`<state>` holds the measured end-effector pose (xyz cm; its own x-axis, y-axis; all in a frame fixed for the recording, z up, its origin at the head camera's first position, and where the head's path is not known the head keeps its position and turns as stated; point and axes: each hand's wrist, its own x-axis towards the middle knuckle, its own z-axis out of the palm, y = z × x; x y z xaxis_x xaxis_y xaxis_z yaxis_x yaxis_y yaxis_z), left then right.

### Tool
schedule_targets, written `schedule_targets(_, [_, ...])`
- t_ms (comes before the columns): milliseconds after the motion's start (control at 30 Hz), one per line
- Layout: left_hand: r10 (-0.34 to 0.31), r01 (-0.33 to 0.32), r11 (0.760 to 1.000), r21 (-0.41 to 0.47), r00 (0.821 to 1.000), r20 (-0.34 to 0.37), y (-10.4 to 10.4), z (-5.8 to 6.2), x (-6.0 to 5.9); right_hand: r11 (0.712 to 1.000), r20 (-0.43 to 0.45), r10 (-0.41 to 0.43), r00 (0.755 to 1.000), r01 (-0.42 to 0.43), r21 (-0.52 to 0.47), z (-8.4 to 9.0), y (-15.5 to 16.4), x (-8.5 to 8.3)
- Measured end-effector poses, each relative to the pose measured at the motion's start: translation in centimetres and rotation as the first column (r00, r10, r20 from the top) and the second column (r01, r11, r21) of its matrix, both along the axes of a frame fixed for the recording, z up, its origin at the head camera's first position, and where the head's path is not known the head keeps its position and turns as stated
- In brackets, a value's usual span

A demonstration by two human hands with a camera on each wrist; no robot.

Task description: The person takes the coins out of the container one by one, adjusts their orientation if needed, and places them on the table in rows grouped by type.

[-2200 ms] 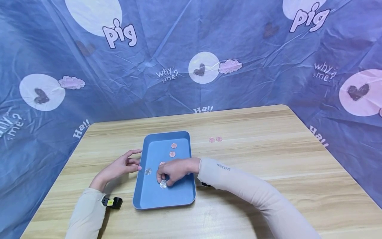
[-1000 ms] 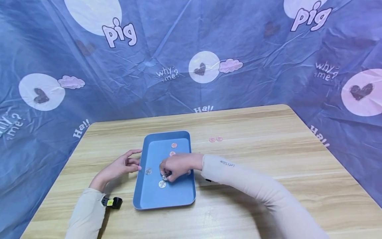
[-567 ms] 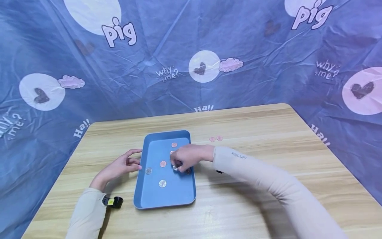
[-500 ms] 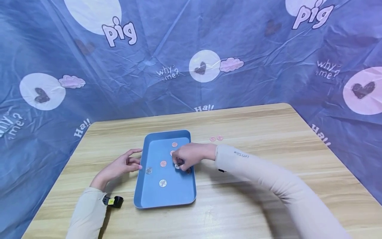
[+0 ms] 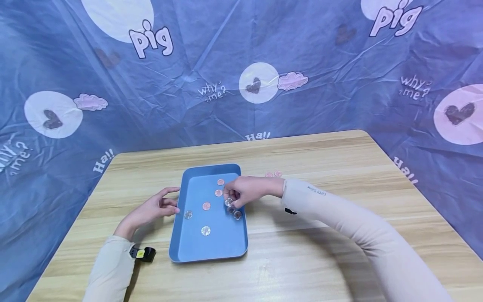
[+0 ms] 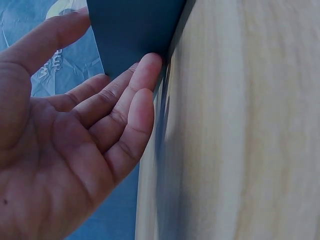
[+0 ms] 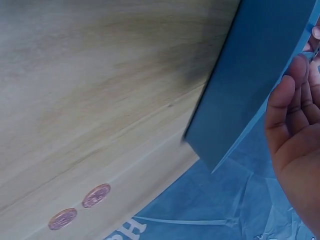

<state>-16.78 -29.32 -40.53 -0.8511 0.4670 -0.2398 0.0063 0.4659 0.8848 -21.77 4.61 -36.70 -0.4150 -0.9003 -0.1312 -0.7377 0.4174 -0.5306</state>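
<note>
On the tabletop (image 5: 339,163), the right hand (image 5: 245,191) pinches a silver coin (image 5: 228,202) at two o'clock in the blue tray (image 5: 207,250); if its grip slackens, the coin could drop. The left hand (image 5: 154,209), relaxed, touches ten o'clock.

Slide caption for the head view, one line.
Left hand touching a blue tray, right hand pinching a silver coin over it, two pink coins lying on the wooden table.

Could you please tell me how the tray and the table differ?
The tray is blue; the table is pale with wood grain. The tray has raised walls; the table is flat. The tray is smaller than the table. Both bear coins and show rounded corners.
</note>
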Motion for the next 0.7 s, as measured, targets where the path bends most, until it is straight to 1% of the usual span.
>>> schedule_targets(67, [0.001, -0.001, 1.000, 0.001, 1.000, 0.001, 0.0, 0.0, 0.0, 1.000, 0.005, -0.007, 1.000, 0.007, -0.002, -0.1, 0.2, -0.1])
schedule_targets(200, [0.003, -0.003, 1.000, 0.003, 1.000, 0.003, 0.0, 0.0, 0.0, 0.999, 0.042, -0.035, 0.998, 0.036, -0.011, -0.1, 0.8, -0.4])
schedule_targets(300, [0.004, -0.004, 1.000, 0.003, 1.000, 0.003, 0.0, 0.1, 0.0, 0.998, 0.062, -0.060, 0.996, 0.061, -0.020, 0.2, 1.4, -0.6])
schedule_targets(500, [0.000, 0.000, 1.000, 0.013, 1.000, 0.008, 0.1, 0.2, 0.0, 0.994, 0.061, -0.102, 0.993, 0.105, -0.042, 0.7, 3.3, -1.2])
schedule_targets(700, [0.000, -0.001, 1.000, 0.013, 1.000, 0.012, 0.0, 0.2, 0.1, 0.984, 0.047, -0.168, 0.985, 0.171, -0.049, 1.2, 5.5, -1.6])
